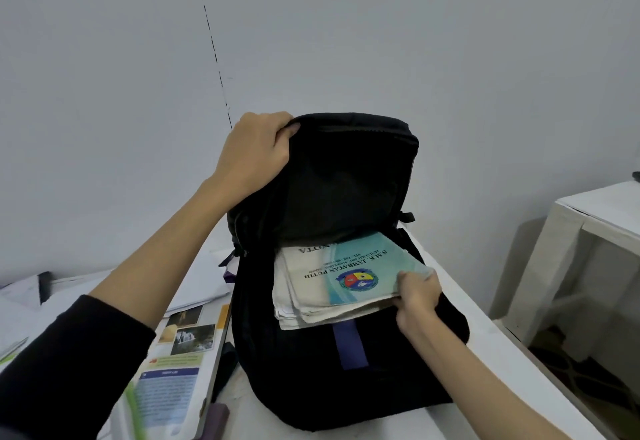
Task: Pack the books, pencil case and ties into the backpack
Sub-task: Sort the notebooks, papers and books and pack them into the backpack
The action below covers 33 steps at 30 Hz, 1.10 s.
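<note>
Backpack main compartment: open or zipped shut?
Open. The left hand holds the backpack flap up while the right hand slides books in.

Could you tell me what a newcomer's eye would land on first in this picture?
First the black backpack standing open in the middle of the white table, its top flap held up by the left hand. Next the stack of exercise books, a teal cover with a school crest on top, half inside the opening, gripped at its corner by the right hand. An illustrated textbook lies left of the bag.
</note>
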Each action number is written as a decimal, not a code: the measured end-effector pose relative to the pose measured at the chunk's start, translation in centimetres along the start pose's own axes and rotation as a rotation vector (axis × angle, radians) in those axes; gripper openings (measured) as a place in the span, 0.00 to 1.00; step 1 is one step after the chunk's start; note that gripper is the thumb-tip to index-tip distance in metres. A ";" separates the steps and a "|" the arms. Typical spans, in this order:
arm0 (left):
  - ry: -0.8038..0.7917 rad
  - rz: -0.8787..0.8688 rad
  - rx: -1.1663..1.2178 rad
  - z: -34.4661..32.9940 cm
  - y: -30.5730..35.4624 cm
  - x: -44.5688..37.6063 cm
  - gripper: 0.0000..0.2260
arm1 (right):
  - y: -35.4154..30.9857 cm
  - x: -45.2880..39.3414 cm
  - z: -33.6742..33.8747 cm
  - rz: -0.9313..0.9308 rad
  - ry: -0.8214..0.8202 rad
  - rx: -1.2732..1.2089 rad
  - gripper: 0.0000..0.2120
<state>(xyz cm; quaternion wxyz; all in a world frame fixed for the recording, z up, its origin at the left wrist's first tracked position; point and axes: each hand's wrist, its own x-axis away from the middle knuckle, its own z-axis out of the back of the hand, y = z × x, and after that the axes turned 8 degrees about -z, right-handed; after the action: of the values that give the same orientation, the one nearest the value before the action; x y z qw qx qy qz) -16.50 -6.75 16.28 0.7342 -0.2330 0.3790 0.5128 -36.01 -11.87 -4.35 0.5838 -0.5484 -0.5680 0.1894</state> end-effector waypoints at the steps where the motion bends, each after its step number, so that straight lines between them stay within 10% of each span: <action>1: 0.017 -0.006 0.006 0.2 0.1 -0.1 0.11 | 0.5 0.3 -0.4 -0.009 -0.008 -0.009 0.09; 7: 0.001 -0.061 0.009 -0.5 1.1 -0.3 0.16 | 0.5 0.6 -2.0 -0.168 -0.355 0.100 0.13; 19: 0.004 -0.025 0.069 -2.1 0.9 -0.7 0.17 | 0.8 0.0 -1.6 -0.219 -0.418 0.137 0.10; 23: -0.004 -0.024 0.078 -2.2 0.6 -0.6 0.16 | -1.4 0.7 0.2 0.169 -0.436 0.934 0.18; 27: -0.012 -0.017 0.082 -2.4 0.3 -0.3 0.14 | -3.0 1.2 1.9 0.944 0.017 1.605 0.27; 33: -0.027 -0.030 0.085 -2.4 0.7 0.0 0.16 | 0.3 -0.1 -0.2 0.992 -0.597 1.684 0.23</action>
<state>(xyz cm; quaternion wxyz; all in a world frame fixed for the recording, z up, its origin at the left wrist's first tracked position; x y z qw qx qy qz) -17.90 -8.28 14.83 0.7562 -0.2006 0.3869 0.4881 -35.79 -11.97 -4.59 0.4702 -0.0637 -0.0818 0.8764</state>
